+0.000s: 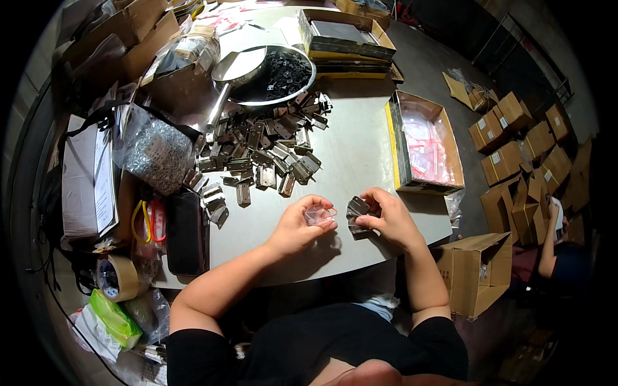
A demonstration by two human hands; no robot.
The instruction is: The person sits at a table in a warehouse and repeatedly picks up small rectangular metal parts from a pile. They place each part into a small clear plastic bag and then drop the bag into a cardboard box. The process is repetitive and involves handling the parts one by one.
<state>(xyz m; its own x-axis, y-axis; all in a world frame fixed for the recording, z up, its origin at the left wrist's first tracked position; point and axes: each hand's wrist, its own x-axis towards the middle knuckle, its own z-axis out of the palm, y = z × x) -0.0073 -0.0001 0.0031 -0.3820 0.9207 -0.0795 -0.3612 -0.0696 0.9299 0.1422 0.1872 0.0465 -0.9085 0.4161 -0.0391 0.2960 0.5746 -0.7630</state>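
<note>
My left hand [295,222] is closed on a small see-through plastic bag [315,215] with a red edge; the bag is partly crumpled between thumb and fingers. Facing it, a short gap away, my right hand [390,217] grips a few stacked metal hinge-like pieces [358,213], dark grey and shiny. Both hands are above the near edge of the pale table [351,141]. Beyond my left hand lies a loose heap of similar metal pieces [257,145]. To the right, an open carton [394,151] contains several red-edged plastic bags [421,145].
Behind the heap stands a metal basin [313,76] of small black parts, a metal scoop [222,103] at its rim. Left are a bag of small metal parts [158,148], a black case [187,235] and a tape roll [116,276]. Cartons [502,161] and another person's arm [548,248] are at right.
</note>
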